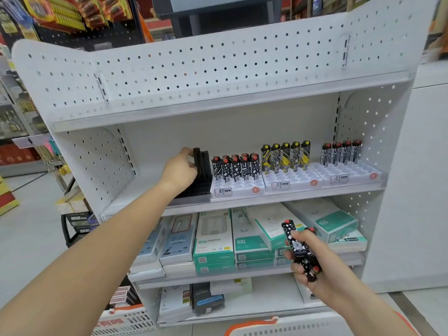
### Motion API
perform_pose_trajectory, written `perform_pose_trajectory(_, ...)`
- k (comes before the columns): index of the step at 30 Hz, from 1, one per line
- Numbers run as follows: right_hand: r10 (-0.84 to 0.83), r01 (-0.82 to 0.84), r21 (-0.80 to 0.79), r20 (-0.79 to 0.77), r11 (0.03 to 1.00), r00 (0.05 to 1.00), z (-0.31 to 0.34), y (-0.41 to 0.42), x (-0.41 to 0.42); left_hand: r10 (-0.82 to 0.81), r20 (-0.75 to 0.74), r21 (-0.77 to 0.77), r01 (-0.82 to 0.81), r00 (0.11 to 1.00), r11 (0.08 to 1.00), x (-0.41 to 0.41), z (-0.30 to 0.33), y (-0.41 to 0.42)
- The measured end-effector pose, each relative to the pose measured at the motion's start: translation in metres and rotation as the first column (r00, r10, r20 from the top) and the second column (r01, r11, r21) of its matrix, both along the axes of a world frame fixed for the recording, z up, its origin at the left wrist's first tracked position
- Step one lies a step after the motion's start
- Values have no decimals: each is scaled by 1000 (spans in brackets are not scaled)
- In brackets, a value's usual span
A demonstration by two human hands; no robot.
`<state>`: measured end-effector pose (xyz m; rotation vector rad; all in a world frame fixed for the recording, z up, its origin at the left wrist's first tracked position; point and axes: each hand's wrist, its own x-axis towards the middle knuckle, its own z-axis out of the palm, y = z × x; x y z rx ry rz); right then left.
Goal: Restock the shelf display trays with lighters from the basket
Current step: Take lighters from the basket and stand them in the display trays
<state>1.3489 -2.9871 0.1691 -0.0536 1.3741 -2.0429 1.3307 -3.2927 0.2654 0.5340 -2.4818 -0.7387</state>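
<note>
White basket (278, 329) with an orange handle sits lowest in view, its rim just below the white shelf unit (218, 103); a second basket (126, 321) with orange trim shows at the unit's lower left corner. In front of the unit's middle tiers, the right hand (312, 260) has its fingers curled round a bundle of black-and-white patterned lighters (299, 248); the bundle's long axis runs diagonally, the red-capped top of the upper lighter pointing up and to the left, other red caps showing at the lower right end. Behind that hand, boxed goods (215, 241) in white and teal fill the unit's second-lowest tier. Farther in, on the tier above, the left hand (180, 169) reaches to the left end of the tray row, its fingers bent round plain black lighters (201, 166) that stand upright in a black tray (196, 190). Right of it along the same tier stand three white display trays (293, 181): red-topped black-and-white lighters (236, 167), then yellow-and-black lighters (286, 155), then white-lined lighters (341, 152), all upright with caps upward in the back row, front slots bare. Packaged goods (68, 13) hang beyond the unit's upper left.
</note>
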Motion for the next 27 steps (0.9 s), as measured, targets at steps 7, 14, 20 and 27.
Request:
perform_pose_trajectory(7, -7, 7, -11, 8, 1000, 1000, 0, 1, -2, -65, 16, -130, 66, 998, 989, 2, -6, -3)
perform_pose_trajectory(14, -13, 13, -6, 7, 1000, 1000, 1, 1, -1, -3, 80, -74, 9, 997, 997, -2, -6, -3)
perform_pose_trajectory(20, -16, 16, 0, 8, 1000, 1000, -2, 3, -3, 1, 123, -18, 1, 992, 1000, -1, -6, -5)
perform_pose_trajectory(27, -29, 29, 3, 14, 1000, 999, -4, 2, -3, 80, 71, 233, -95, 994, 968, -15, 8, -12)
